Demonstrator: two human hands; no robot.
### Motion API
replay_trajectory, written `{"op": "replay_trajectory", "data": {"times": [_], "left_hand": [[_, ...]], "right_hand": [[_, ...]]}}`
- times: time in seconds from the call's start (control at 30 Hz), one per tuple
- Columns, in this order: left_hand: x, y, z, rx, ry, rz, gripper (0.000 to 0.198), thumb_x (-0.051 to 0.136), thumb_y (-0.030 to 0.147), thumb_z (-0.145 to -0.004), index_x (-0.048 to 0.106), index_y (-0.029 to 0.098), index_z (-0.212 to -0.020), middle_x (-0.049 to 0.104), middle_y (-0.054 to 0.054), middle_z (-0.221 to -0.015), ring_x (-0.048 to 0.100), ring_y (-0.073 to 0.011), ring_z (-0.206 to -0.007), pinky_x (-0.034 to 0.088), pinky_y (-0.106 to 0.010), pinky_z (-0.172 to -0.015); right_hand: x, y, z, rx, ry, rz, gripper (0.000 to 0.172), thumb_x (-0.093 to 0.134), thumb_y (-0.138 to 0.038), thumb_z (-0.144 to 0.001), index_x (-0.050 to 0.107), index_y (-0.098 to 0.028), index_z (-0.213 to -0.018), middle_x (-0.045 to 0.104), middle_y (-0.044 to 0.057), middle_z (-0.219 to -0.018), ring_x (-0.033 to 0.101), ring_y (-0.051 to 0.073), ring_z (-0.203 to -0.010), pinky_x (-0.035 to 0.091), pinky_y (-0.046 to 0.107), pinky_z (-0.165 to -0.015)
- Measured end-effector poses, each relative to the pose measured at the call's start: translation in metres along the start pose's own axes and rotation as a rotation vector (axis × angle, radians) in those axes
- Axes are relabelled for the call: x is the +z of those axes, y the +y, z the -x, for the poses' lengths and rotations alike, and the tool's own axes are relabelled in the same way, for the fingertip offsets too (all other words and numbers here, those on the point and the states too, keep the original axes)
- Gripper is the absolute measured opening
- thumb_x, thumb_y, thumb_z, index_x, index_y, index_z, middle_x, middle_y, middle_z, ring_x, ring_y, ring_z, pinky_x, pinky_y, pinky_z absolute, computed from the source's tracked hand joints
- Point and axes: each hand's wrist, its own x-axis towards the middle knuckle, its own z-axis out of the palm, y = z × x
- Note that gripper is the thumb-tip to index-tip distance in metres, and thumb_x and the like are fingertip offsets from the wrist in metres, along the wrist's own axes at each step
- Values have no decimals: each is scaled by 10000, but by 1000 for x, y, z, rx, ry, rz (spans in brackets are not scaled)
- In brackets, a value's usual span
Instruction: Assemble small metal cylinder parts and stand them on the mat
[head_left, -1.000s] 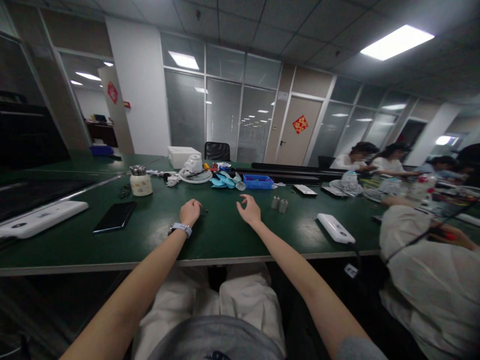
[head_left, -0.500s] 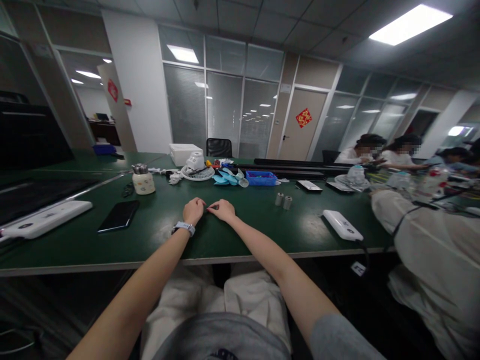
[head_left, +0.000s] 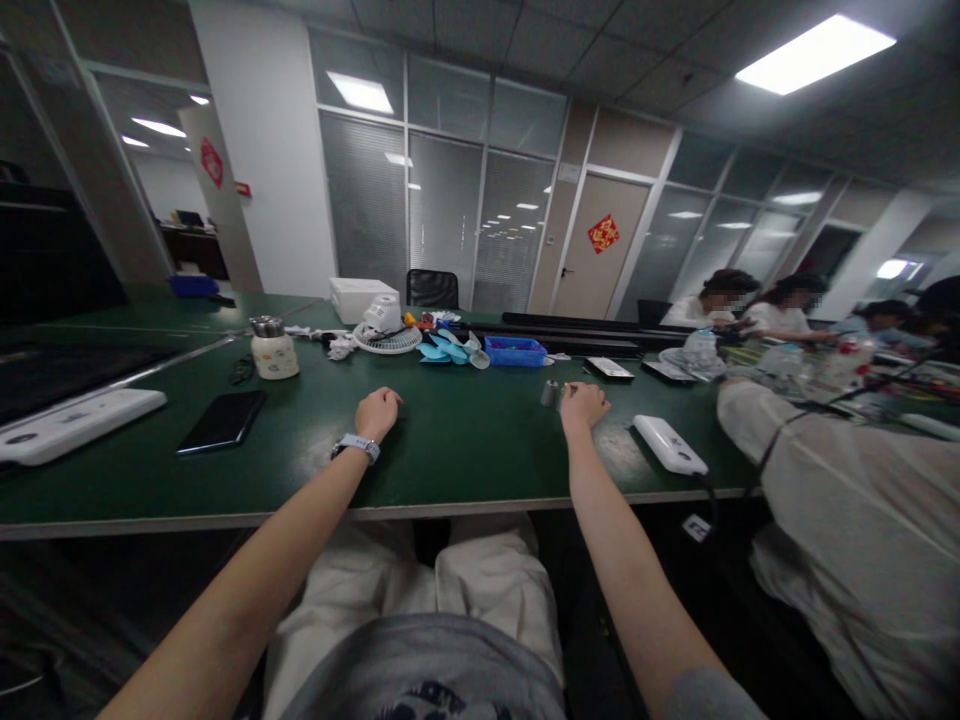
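Note:
My left hand [head_left: 377,413] rests on the green table, with a watch [head_left: 356,447] on its wrist. Its fingers are curled together, and whatever they may hold is too small to make out. Farther right, my right hand [head_left: 586,405] has its fingers closed around one of two small silver metal cylinders, hiding most of it. The other metal cylinder [head_left: 550,393] stands upright just left of those fingers.
Behind the hands lie blue fan blades [head_left: 450,347], a white fan grille [head_left: 386,340] and a blue basket [head_left: 516,350]. A jar [head_left: 273,350] and phone [head_left: 223,422] are at left. A white power strip [head_left: 670,445] and a person's sleeve [head_left: 757,420] are at right.
My right hand has left my left hand and moved right to the metal cylinders, covering one. My left hand stays at about the same spot on the table.

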Motion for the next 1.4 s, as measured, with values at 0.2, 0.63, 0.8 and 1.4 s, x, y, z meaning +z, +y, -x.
{"op": "replay_trajectory", "data": {"times": [0.2,0.63,0.8,1.4], "left_hand": [[0,0,0,6,-1,-17,342,366,249,-842,707,244,-811,728,-47,-956,640,-231,-901,460,-281,-740],[0,1,2,8,2,11,344,358,256,-831,700,245,-801,721,-58,-929,636,-254,-886,451,-308,-710],[1,1,1,0,-3,4,340,359,262,-826,698,249,-802,720,-59,-927,637,-258,-877,451,-313,-707],[1,0,0,-1,-36,-6,329,373,286,-835,699,250,-810,720,-51,-928,633,-243,-856,427,-293,-661]], "right_hand": [[8,7,-3,64,-27,-38,284,470,-311,-904,706,-195,-1012,655,140,-1003,552,262,-954,325,391,-839],[9,8,-8,54,-24,-96,319,472,-400,-910,727,-245,-1023,676,112,-945,596,243,-904,390,356,-794],[9,10,-9,109,-86,-92,307,489,-377,-889,732,-244,-1020,677,107,-928,604,235,-869,404,349,-785],[43,4,-14,-179,43,119,407,641,-541,-749,738,-174,-897,531,167,-1262,265,310,-1299,63,529,-1079]]}}
